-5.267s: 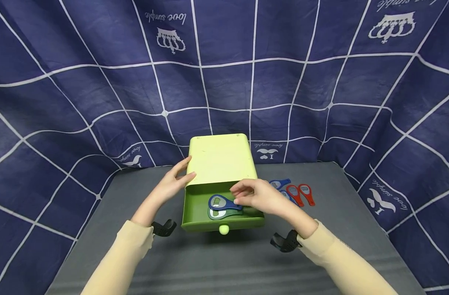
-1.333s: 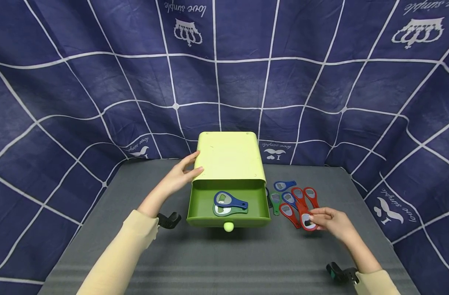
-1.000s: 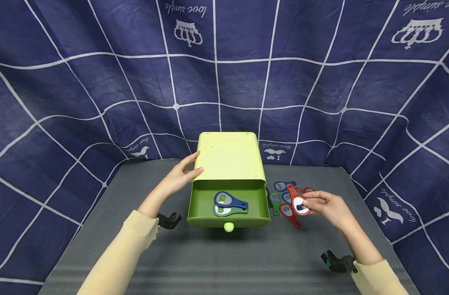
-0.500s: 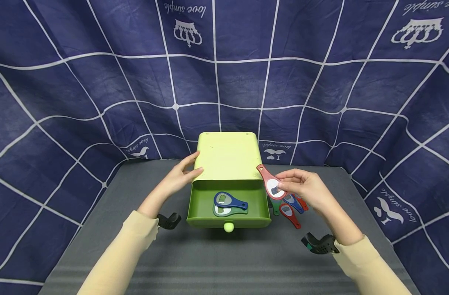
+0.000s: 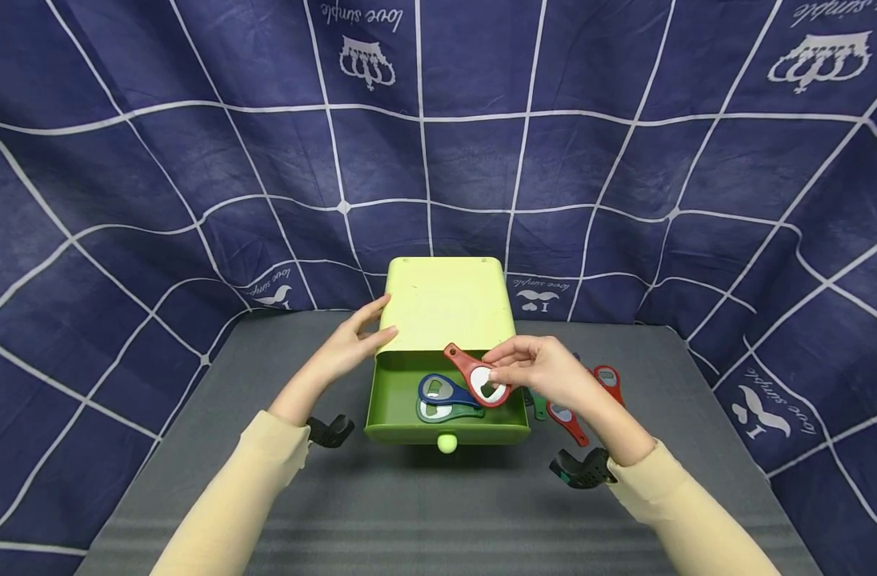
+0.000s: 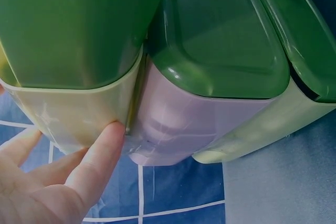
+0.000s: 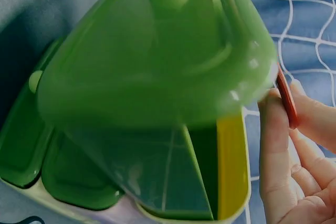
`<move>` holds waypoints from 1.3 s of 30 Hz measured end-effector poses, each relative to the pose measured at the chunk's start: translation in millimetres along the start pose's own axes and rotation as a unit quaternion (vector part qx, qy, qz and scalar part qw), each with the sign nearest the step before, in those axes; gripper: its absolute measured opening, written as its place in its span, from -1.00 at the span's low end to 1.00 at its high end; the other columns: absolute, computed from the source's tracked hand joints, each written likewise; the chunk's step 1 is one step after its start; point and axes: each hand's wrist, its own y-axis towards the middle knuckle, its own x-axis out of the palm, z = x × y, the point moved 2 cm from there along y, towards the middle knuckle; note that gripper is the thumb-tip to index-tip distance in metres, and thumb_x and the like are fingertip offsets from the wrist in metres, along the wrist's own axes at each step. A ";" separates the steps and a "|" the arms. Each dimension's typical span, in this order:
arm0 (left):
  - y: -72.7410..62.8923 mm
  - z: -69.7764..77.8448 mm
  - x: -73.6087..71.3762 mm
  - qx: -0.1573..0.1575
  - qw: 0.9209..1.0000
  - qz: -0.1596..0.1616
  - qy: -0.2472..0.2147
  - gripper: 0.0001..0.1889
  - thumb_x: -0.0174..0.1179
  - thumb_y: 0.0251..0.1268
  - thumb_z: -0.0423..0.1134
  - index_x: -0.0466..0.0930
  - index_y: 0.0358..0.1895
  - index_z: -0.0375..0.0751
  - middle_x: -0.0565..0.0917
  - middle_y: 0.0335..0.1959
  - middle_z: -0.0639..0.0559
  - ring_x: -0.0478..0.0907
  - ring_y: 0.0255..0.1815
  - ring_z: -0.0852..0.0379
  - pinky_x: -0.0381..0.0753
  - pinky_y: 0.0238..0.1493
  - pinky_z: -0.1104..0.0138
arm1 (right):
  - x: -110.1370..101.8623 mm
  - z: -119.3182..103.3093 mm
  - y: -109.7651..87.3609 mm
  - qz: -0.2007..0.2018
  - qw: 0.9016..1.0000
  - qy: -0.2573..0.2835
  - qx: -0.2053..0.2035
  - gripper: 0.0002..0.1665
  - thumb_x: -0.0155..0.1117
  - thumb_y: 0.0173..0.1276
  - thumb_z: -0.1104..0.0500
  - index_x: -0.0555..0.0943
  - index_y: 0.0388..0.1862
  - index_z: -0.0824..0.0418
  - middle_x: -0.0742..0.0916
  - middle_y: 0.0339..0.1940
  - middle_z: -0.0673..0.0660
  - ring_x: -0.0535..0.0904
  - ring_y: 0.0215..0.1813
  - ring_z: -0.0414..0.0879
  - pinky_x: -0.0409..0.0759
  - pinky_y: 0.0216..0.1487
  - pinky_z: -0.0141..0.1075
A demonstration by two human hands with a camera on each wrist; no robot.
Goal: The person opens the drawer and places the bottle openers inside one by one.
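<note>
Red opener [image 5: 474, 376] just came in from the right: half a second ago it was over the box's front right corner, now it's above the pulled-out drawer [image 5: 395, 392]. So the carry across looks basically done, and the opener is held over the opening, not lying in it. Right hand [image 5: 542, 372] has thumb and fingers closed on its round end, handle pointing back-left; in the right wrist view it shows edge-on in the pinch. Height above the drawer floor is hard to judge from the head view, and the drawer front hides part of the opener in the wrist one. Left hand [image 5: 346, 346] hasn't shifted: fingers spread and fairly straight, resting along the left side of the yellow box [image 5: 449, 304], gripping nothing. Blue opener [image 5: 446, 392] lies partly over a green opener [image 5: 446, 414] mid-drawer, both as before; red one overlaps the blue handle in view. Edges: handle tip lines up with the box's front lip, so that's the tight spot; right hand reaches in over the drawer's right wall. Bare floor shows left of the pair. More openers [image 5: 606, 382] lie right of the box, partly behind the right arm.
</note>
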 end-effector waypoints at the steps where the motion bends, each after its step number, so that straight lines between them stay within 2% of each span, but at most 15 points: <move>1: -0.2 0.6 0.0 0.000 1.000 0.000 0.000 -0.25 0.10 0.49 -0.08 -0.07 0.61 0.02 0.09 0.56 -0.29 0.30 0.43 -0.34 0.45 0.30 -0.11 | 2.9 -0.8 1.0 -0.007 1.000 -0.006 0.000 -0.69 0.41 0.28 0.22 0.68 -0.03 0.33 0.79 -0.22 0.17 0.69 -0.24 -0.17 0.68 -0.19 -0.31; 7: -0.3 -0.2 0.5 0.000 1.000 -0.002 0.001 -0.25 0.09 0.50 -0.08 -0.09 0.61 0.01 0.08 0.56 -0.30 0.31 0.42 -0.34 0.49 0.27 -0.09 | 19.0 0.8 10.0 -0.034 0.998 -0.040 0.018 -0.78 0.42 0.27 0.23 0.72 -0.12 0.26 0.79 -0.32 0.09 0.69 -0.31 -0.17 0.69 -0.22 -0.25; 15: -1.4 -0.1 1.5 0.000 1.000 -0.005 -0.004 -0.25 0.09 0.50 -0.09 -0.09 0.61 0.01 0.07 0.56 -0.30 0.32 0.42 -0.33 0.48 0.27 -0.09 | 36.6 3.8 20.9 0.005 0.998 -0.047 0.040 -0.82 0.42 0.26 0.24 0.73 -0.17 0.26 0.78 -0.35 0.09 0.68 -0.36 -0.18 0.70 -0.23 -0.23; 23: -1.8 0.6 1.3 0.001 1.000 -0.004 -0.010 -0.26 0.09 0.50 -0.09 -0.08 0.61 0.00 0.08 0.56 -0.31 0.33 0.41 -0.32 0.50 0.26 -0.06 | 55.1 2.2 28.8 0.007 0.998 -0.017 0.056 -0.81 0.40 0.27 0.29 0.69 -0.16 0.35 0.78 -0.35 0.15 0.68 -0.41 -0.17 0.71 -0.28 -0.27; 28: -1.8 0.7 1.9 0.001 1.000 -0.003 -0.006 -0.26 0.09 0.50 -0.10 -0.08 0.61 0.00 0.10 0.55 -0.31 0.36 0.39 -0.32 0.51 0.25 -0.04 | 59.7 3.8 32.8 0.002 0.998 -0.022 0.059 -0.78 0.42 0.25 0.26 0.70 -0.13 0.31 0.78 -0.32 0.13 0.68 -0.35 -0.17 0.68 -0.25 -0.31; 35: -2.9 0.2 1.8 -0.001 1.000 -0.004 -0.007 -0.26 0.08 0.50 -0.08 -0.08 0.61 0.02 0.09 0.55 -0.29 0.32 0.42 -0.33 0.50 0.26 -0.08 | 60.0 2.2 29.1 0.006 0.994 -0.095 0.046 -0.72 0.42 0.26 0.23 0.72 -0.03 0.20 0.79 -0.19 0.06 0.69 -0.16 -0.14 0.63 -0.15 -0.32; 39: -2.5 0.4 1.7 0.001 1.000 -0.004 -0.006 -0.26 0.09 0.50 -0.08 -0.08 0.61 0.02 0.10 0.55 -0.29 0.32 0.41 -0.34 0.49 0.27 -0.09 | 54.8 -2.8 22.2 0.002 0.993 -0.108 0.035 -0.69 0.36 0.32 0.23 0.70 0.04 0.21 0.79 -0.10 0.10 0.70 -0.06 -0.09 0.66 -0.07 -0.26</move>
